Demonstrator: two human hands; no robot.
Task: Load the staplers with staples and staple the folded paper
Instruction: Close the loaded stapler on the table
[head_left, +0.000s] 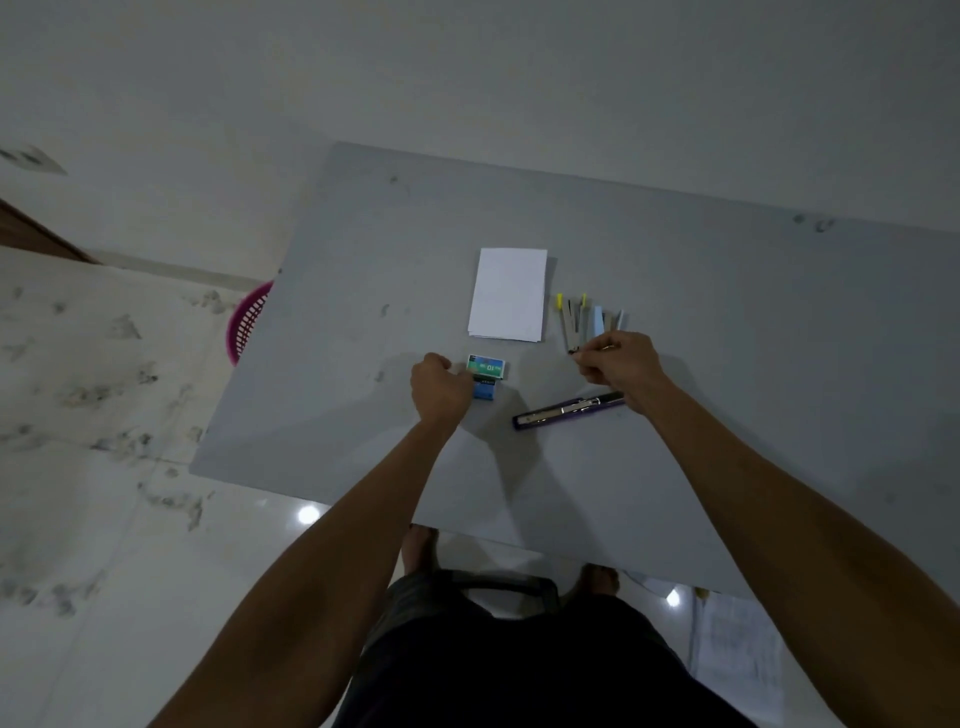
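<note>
A white stack of folded paper (508, 294) lies in the middle of the grey table (727, 322). Below it sit two small staple boxes, a green-and-white one (488, 367) and a blue one (485, 390). My left hand (440, 387) has curled fingers touching the left side of these boxes. A purple stapler (566, 411) lies opened flat near the front. Several opened staplers (587, 322), yellow, pale blue and grey, are lined up right of the paper. My right hand (621, 366) pinches something small at the near end of that row; what it is cannot be made out.
A pink plastic basket (248, 322) stands on the floor past the table's left edge. The tiled floor (104, 415) is stained. My bare feet and dark shorts show below the table's front edge.
</note>
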